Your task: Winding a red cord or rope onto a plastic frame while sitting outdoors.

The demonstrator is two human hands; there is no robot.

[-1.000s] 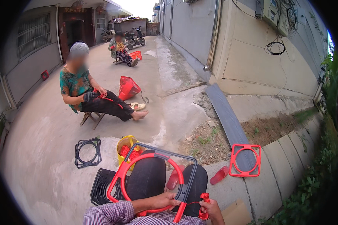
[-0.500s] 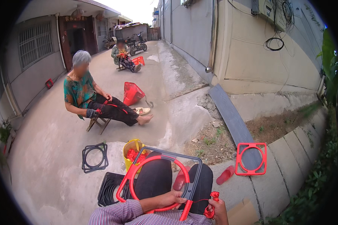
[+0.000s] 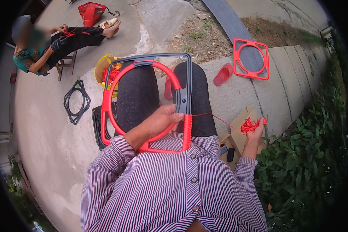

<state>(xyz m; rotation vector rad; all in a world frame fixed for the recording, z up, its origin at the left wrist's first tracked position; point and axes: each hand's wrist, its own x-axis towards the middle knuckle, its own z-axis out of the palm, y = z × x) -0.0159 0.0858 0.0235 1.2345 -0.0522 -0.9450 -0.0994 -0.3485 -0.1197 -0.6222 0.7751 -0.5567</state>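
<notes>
Left hand [image 3: 164, 123] gripping frame [image 3: 147, 102], right hand [image 3: 255, 129] pinching red cord bundle [image 3: 248, 125]; taut cord [image 3: 216, 117] likely to slip off wrapped edge if tension drops

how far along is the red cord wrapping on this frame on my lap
Roughly half. Red cord already covers the frame's left side, bottom, inner ring and lower right side. The left hand steadies it; the right hand pulls the cord taut. The grey top and upper right remain bare.

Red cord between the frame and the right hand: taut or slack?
Taut. The red cord runs in a nearly straight line from the wrapped edge of the frame to the bundle in the right hand, without sagging.
</notes>
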